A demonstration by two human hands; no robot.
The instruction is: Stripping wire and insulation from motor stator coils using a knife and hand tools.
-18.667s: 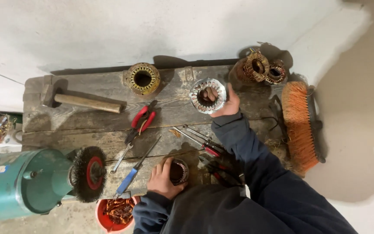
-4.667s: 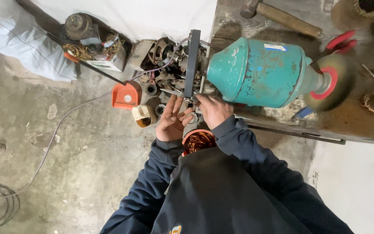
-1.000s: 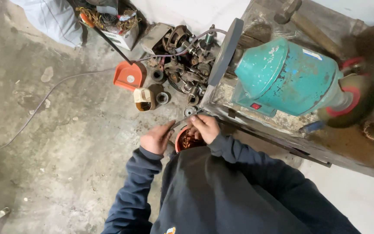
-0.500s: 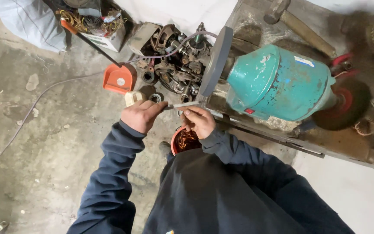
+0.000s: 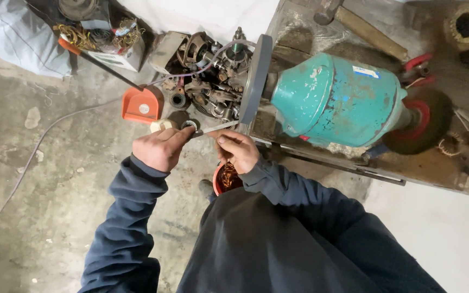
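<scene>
Steel rod [image 5: 213, 129] rose to grinder wheel [image 5: 254, 78] | left hand [image 5: 161, 147] fisted around rod | right hand [image 5: 239, 150] pinched it, lifted off red bowl [image 5: 225, 179]

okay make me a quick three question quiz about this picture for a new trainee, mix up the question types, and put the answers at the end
1. True or false: the left hand and the right hand both grip the thin grey metal rod.
2. Multiple choice: the rod's far end points toward which part of the teal-painted bench grinder?
A. the red-centred wire wheel
B. the grey grinding disc
C. its motor housing
3. Fill in: the small red bowl below the right hand holds ____-coloured scraps.

Key: 1 true; 2 B; 3 copper.
</scene>
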